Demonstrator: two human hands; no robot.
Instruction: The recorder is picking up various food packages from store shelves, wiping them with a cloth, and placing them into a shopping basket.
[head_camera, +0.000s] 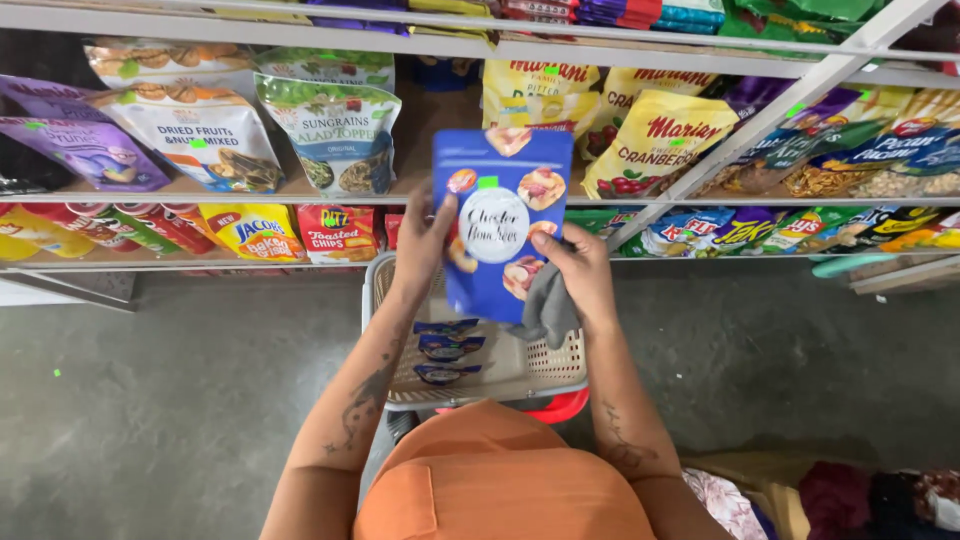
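Observation:
A tall blue snack pouch (497, 215) with a white round label stands upright in front of me, above a beige plastic basket (560, 362). My left hand (422, 243) grips the pouch's left edge. My right hand (578, 272) holds its right lower edge together with a grey cloth (552, 308) that hangs down from the fingers. Inside the basket lie three small blue packets (447, 349), stacked one below the other near its left side.
Metal shelves (300, 197) carry many snack pouches: a green-and-white pouch (337, 135), yellow pouches (655, 140), red and yellow packets (335, 232) on the lower shelf. Grey concrete floor (160, 400) lies left and right. Bags and fabric (860, 500) sit at bottom right.

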